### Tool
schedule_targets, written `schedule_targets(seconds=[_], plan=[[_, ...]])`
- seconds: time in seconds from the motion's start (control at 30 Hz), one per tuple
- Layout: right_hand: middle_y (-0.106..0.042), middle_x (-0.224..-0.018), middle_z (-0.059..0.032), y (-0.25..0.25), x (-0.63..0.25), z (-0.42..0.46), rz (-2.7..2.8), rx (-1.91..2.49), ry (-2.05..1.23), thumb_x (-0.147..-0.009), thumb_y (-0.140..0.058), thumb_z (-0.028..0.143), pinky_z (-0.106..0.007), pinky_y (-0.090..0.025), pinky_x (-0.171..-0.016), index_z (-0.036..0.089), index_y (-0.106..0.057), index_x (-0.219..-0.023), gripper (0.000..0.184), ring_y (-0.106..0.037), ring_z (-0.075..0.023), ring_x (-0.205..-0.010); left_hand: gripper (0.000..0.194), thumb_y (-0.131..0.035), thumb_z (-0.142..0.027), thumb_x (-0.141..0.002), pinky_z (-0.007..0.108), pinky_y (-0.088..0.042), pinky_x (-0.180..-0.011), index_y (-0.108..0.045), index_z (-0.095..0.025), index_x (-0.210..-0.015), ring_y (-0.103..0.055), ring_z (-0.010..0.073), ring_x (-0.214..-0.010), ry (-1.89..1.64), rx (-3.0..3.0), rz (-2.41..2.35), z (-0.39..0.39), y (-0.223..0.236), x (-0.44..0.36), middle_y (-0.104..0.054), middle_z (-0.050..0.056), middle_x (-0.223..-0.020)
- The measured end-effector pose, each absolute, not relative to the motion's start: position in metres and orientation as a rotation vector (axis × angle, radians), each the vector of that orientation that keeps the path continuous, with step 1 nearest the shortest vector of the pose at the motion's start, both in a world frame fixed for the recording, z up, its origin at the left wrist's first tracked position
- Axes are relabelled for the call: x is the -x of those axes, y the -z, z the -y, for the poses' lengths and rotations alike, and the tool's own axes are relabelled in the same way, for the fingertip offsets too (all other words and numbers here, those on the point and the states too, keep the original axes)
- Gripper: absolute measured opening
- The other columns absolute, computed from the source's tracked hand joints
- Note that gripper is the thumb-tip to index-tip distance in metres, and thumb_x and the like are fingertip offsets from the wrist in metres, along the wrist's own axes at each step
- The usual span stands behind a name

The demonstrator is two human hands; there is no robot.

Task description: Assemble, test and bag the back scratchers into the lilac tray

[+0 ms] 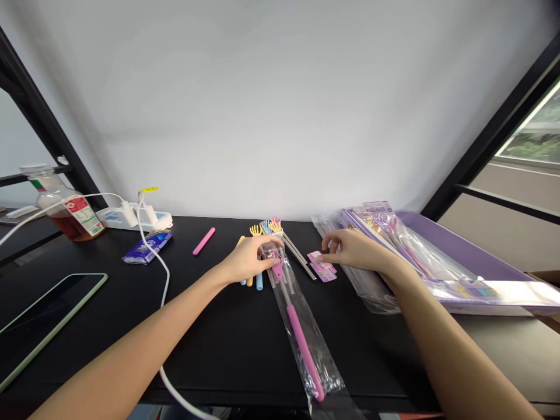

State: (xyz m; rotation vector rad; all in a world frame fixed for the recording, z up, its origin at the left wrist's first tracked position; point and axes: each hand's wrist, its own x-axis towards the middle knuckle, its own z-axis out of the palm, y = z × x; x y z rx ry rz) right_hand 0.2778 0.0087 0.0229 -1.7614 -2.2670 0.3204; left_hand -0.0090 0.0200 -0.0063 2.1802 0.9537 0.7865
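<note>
The left hand (249, 259) holds the top of a clear bag (301, 332) containing a pink back scratcher (305, 356). The right hand (354, 248) hovers at a pink card (322, 266). Pastel back scratchers (265, 228) lie beneath the left hand; a purple tray (459, 245) sits beyond the right.

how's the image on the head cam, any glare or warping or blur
In the head view, wide-angle distortion slants the black frame posts inward; glare whitens the front of the purple tray and glints on the plastic sleeve; the left hand and right hand show no obvious blur.
</note>
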Motion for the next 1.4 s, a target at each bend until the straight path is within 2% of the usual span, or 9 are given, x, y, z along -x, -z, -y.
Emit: schedule_targets(seconds=[0.13, 0.3, 0.43, 0.6, 0.87, 1.0, 1.1, 1.27, 1.4], plan=[[-0.074, -0.072, -0.0021, -0.014, -0.275, -0.011, 2.247, 1.848, -0.275, -0.070, -0.076, 0.050, -0.032, -0.042, -0.065, 0.023, -0.064, -0.079, 0.032, -0.067, -0.0227, -0.070, 0.027, -0.076, -0.033, -0.080, 0.045, -0.048, -0.101, -0.074, -0.026, -0.106, -0.060, 0.0298, -0.116, -0.883, -2.384, -0.929, -0.021, 0.012, 0.006, -0.071, 0.007, -0.110], [-0.073, -0.070, -0.0018, -0.005, -0.271, -0.014, 2.192, 1.827, -0.304, -0.067, -0.079, 0.049, -0.032, -0.040, -0.060, 0.023, -0.062, -0.080, 0.034, -0.067, -0.0226, -0.068, 0.022, -0.069, -0.028, -0.086, 0.034, -0.058, -0.085, -0.073, -0.022, -0.106, -0.067, 0.0191, -0.091, -1.019, -2.253, -0.906, -0.028, 0.014, 0.006, -0.069, 0.007, -0.110], [-0.073, -0.071, -0.0011, -0.006, -0.272, -0.017, 2.140, 1.834, -0.317, -0.066, -0.080, 0.042, -0.031, -0.042, -0.063, 0.022, -0.061, -0.087, 0.035, -0.067, -0.0218, -0.069, 0.022, -0.067, -0.020, -0.084, 0.030, -0.060, -0.080, -0.072, -0.021, -0.105, -0.070, 0.0159, -0.085, -1.155, -2.149, -0.904, -0.032, 0.016, 0.006, -0.068, 0.006, -0.109], [-0.070, -0.064, 0.0004, -0.010, -0.273, -0.019, 2.054, 1.848, -0.360, -0.064, -0.081, 0.043, -0.032, -0.043, -0.062, 0.021, -0.063, -0.085, 0.035, -0.065, -0.0217, -0.064, 0.014, -0.064, -0.029, -0.090, 0.032, -0.060, -0.081, -0.073, -0.020, -0.095, -0.072, 0.0191, -0.082, -1.225, -2.147, -0.954, -0.032, 0.017, 0.006, -0.075, 0.003, -0.087], [-0.072, -0.069, -0.0041, -0.014, -0.271, -0.016, 2.000, 1.761, -0.318, -0.071, -0.076, 0.045, -0.032, -0.046, -0.063, 0.021, -0.067, -0.065, 0.027, -0.065, -0.0217, -0.068, 0.031, -0.065, -0.045, -0.091, 0.037, -0.062, -0.087, -0.074, -0.016, -0.093, -0.075, 0.0240, -0.089, -1.236, -1.753, -0.901, -0.025, 0.008, -0.002, -0.078, 0.009, -0.091], [-0.075, -0.080, -0.0066, -0.024, -0.260, -0.005, 1.944, 1.504, -0.571, -0.078, -0.071, 0.055, -0.034, -0.051, -0.062, 0.019, -0.077, -0.086, 0.038, -0.066, -0.0221, -0.067, 0.031, -0.064, -0.045, -0.091, 0.037, -0.063, -0.086, -0.073, -0.015, -0.097, -0.076, 0.0247, -0.090, -1.235, -1.699, -0.855, -0.026, 0.010, -0.004, -0.077, 0.009, -0.090], [-0.078, -0.099, -0.0080, -0.030, -0.244, 0.006, 1.976, 1.231, -0.696, -0.086, -0.066, 0.052, -0.037, -0.057, -0.071, 0.020, -0.077, -0.106, 0.039, -0.071, -0.0251, -0.082, 0.032, -0.064, -0.044, -0.092, 0.039, -0.062, -0.086, -0.071, -0.017, -0.107, -0.076, 0.0245, -0.089, -1.237, -1.674, -0.846, -0.027, 0.010, -0.002, -0.077, 0.007, -0.085], [-0.077, -0.098, -0.0034, -0.022, -0.216, 0.014, 2.036, 1.062, -0.250, -0.094, -0.057, 0.031, -0.035, -0.056, -0.081, 0.024, -0.074, -0.104, 0.021, -0.072, -0.0211, -0.086, 0.036, -0.066, -0.044, -0.091, 0.039, -0.061, -0.089, -0.069, -0.015, -0.112, -0.075, 0.0233, -0.084, -1.164, -1.655, -0.804, -0.026, 0.006, 0.000, -0.074, 0.004, -0.075], [-0.077, -0.094, -0.0023, -0.011, -0.208, 0.011, 2.045, 1.045, -0.094, -0.096, -0.054, 0.028, -0.032, -0.054, -0.078, 0.025, -0.072, -0.102, 0.019, -0.072, -0.0198, -0.083, 0.039, -0.065, -0.047, -0.090, 0.039, -0.062, -0.084, -0.068, -0.016, -0.114, -0.074, 0.0226, -0.079, -1.159, -1.650, -0.771, -0.028, 0.009, -0.001, -0.071, 0.002, -0.069]])
